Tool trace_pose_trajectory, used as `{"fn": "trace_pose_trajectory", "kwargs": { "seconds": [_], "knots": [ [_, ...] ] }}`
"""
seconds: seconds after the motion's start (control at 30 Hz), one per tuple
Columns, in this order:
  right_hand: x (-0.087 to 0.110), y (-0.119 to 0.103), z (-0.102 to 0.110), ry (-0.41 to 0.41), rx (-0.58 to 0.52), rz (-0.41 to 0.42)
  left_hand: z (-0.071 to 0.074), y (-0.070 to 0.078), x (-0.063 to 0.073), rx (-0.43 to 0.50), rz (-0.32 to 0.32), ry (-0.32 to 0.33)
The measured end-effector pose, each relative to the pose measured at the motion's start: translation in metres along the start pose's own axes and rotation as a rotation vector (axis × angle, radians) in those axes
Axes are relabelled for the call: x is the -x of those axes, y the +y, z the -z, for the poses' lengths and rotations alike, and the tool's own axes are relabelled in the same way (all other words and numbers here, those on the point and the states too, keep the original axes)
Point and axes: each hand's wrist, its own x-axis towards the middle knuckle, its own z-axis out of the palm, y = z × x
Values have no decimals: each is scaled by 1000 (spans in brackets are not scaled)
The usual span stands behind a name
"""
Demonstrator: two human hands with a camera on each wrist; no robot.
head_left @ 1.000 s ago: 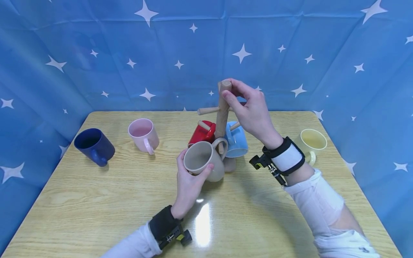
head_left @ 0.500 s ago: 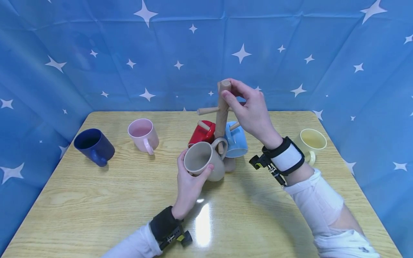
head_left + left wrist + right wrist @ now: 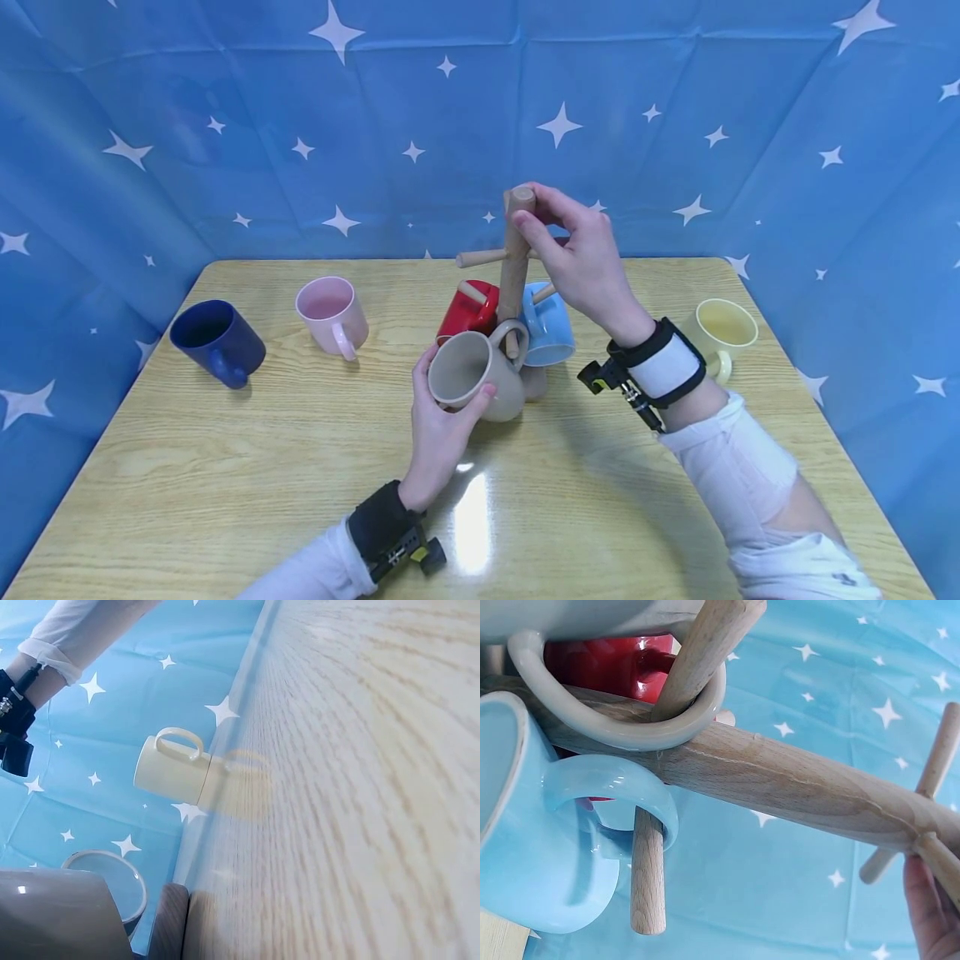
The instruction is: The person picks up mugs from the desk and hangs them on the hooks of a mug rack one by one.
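Left hand (image 3: 438, 429) grips grey mug (image 3: 506, 392) by its body, leaving the handle (image 3: 641, 737) round a lower peg (image 3: 705, 656) of the mug tree (image 3: 514, 283); right hand (image 3: 587, 254) pinches the top, likely for steadiness.

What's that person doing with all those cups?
The person's left hand is holding a grey mug, with its handle around a low peg of a wooden mug stand. The right hand grips the stand near its top. A light blue mug hangs on another peg, with a red mug nearby. Dark blue, pink and yellow mugs are on the table, away from the stand.
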Motion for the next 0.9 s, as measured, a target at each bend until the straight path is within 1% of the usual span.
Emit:
{"fn": "trace_pose_trajectory", "kwargs": {
  "seconds": [0.27,0.47,0.9],
  "knots": [
    [0,0,0,2,15,-8,1,-2,0,-13,12,-10],
    [0,0,0,4,11,-3,1,-4,0,-26,2,-12],
    [-1,-2,1,0,3,-12,1,-6,-1,-28,10,-37]
  ]
}}
